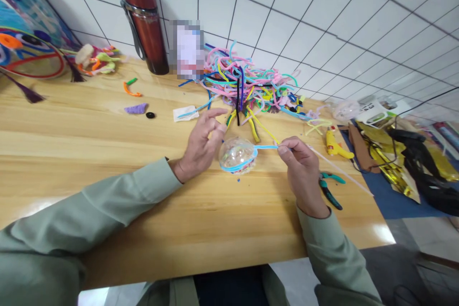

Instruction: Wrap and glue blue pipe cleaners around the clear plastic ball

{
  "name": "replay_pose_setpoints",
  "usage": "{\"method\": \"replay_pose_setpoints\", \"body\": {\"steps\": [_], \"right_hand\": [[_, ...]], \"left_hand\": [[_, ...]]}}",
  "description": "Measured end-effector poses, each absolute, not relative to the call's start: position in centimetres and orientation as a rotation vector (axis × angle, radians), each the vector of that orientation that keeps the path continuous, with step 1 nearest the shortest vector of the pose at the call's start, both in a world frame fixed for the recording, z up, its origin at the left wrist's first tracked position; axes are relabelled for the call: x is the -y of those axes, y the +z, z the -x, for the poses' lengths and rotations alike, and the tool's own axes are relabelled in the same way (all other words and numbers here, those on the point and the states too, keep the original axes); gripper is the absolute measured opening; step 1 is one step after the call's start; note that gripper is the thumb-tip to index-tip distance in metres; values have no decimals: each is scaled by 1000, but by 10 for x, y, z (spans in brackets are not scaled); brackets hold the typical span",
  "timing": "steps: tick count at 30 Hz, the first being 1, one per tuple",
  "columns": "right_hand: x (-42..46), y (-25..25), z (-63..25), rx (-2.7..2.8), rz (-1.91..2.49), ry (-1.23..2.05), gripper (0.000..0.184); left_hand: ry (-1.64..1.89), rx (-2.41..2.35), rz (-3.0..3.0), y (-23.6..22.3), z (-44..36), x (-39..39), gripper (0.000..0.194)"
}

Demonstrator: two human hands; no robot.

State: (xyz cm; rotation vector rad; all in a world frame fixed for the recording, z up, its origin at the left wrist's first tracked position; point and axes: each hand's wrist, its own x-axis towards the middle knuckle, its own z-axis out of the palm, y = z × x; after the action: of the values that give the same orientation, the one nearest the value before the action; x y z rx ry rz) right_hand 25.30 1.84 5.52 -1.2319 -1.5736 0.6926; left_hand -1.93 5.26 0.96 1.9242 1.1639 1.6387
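A clear plastic ball (236, 148) rests on the wooden table between my hands, with a light blue pipe cleaner (267, 147) wrapped round it. The pipe cleaner's free end stretches right, pinched between the thumb and fingers of my right hand (303, 165). Just left of the ball, my left hand (204, 141) is raised with its index finger stretched and the others loosely bent; nothing shows in it. Behind the ball lie yellow-handled pliers (254, 129), partly covered by pipe cleaners. Teal-handled pliers (330, 193) lie beside my right wrist.
A heap of coloured pipe cleaners (247, 81) lies against the tiled wall, beside a phone (189, 52) and a red thermos (145, 28). To the right are a yellow glue gun (337, 144) and gold foil (390, 167). Small craft pieces, including a purple one (135, 108), lie left.
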Motion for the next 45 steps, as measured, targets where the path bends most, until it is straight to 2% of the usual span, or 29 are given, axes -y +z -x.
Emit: {"method": "replay_pose_setpoints", "body": {"steps": [1,3,5,12,16,18,25,31,45], "right_hand": [[-19,55,-254,1569,1236,697,16],[-20,55,-254,1564,1243,703,15],[-20,56,-254,1556,1245,714,14],[-21,58,-256,1523,1224,812,9],[-20,60,-259,1534,1248,786,7],[-19,61,-259,1579,1253,754,7],[-14,70,-256,1781,1158,625,3],[-9,74,-248,1889,1122,539,10],[-7,72,-238,2001,1085,351,14]], "left_hand": [[1623,-1276,-1867,6,24,-62,30],[1615,-1399,-1819,-2,32,-78,20],[1599,-1438,-1816,-5,37,-85,24],[1443,-1096,-2099,16,16,-35,27],[1274,-997,-2268,15,0,-9,72],[1222,-993,-2295,10,-4,-5,78],[1264,-962,-2267,3,-3,-13,66],[1278,-885,-2260,3,-1,-18,67],[1292,-855,-2227,4,-2,-18,70]]}}
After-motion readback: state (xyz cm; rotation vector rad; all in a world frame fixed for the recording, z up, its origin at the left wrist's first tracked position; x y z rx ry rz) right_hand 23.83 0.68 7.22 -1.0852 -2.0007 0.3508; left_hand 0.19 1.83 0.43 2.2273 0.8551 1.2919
